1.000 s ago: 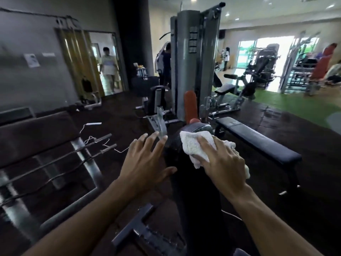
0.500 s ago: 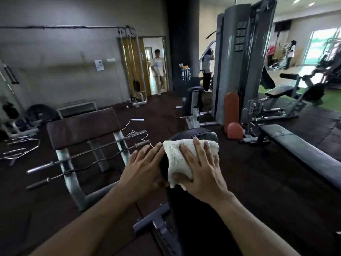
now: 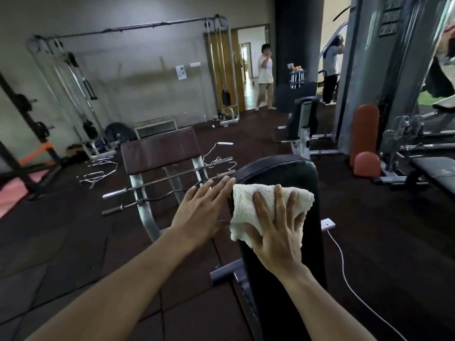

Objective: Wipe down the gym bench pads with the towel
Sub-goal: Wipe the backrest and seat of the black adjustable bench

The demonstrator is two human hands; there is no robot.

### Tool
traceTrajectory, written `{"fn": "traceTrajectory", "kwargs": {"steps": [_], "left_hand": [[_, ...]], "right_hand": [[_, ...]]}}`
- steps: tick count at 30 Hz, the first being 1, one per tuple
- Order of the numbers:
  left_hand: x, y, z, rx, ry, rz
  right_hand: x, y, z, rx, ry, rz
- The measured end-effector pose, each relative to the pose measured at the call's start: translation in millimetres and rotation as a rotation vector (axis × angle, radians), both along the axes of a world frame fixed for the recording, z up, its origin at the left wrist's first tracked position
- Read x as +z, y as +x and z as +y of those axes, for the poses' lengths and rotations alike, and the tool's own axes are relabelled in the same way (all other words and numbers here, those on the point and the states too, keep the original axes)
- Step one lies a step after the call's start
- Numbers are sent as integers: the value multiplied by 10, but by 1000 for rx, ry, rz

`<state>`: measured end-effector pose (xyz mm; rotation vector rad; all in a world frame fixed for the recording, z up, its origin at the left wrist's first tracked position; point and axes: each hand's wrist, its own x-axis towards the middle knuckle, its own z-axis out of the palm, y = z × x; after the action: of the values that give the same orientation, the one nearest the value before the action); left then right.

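A black bench pad (image 3: 278,172) runs away from me in the middle of the head view, its rounded end farthest. A white towel (image 3: 246,205) lies bunched on the pad near that end. My right hand (image 3: 278,230) presses flat on the towel with fingers spread. My left hand (image 3: 204,212) lies with straight fingers against the pad's left edge, just left of the towel, holding nothing.
A brown preacher-curl pad (image 3: 160,150) with two bars (image 3: 167,179) stands to the left. A flat bench (image 3: 435,171) and a weight-stack machine (image 3: 384,70) are at the right. A white cable (image 3: 344,271) lies on the floor. A person (image 3: 264,75) walks by the doorway.
My view has swung left. The towel and my right hand slid from the pad's right side to its left part, and my left hand came against the pad's left edge.
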<state>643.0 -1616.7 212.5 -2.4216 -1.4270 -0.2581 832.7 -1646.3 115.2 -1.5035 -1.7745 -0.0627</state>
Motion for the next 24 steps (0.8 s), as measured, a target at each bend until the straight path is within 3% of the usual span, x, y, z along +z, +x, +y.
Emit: {"fn": "traceTrajectory", "kwargs": {"steps": [8, 15, 21, 24], "left_hand": [[86, 13, -11, -1, -13, -24], [70, -11, 33, -22, -11, -90], [147, -23, 118, -59, -7, -44], [167, -51, 143, -74, -34, -63]], "right_hand": [[439, 349, 269, -97, -59, 107], [-20, 130, 136, -95, -68, 64], [276, 272, 234, -91, -58, 115], [133, 81, 99, -51, -26, 46]]}}
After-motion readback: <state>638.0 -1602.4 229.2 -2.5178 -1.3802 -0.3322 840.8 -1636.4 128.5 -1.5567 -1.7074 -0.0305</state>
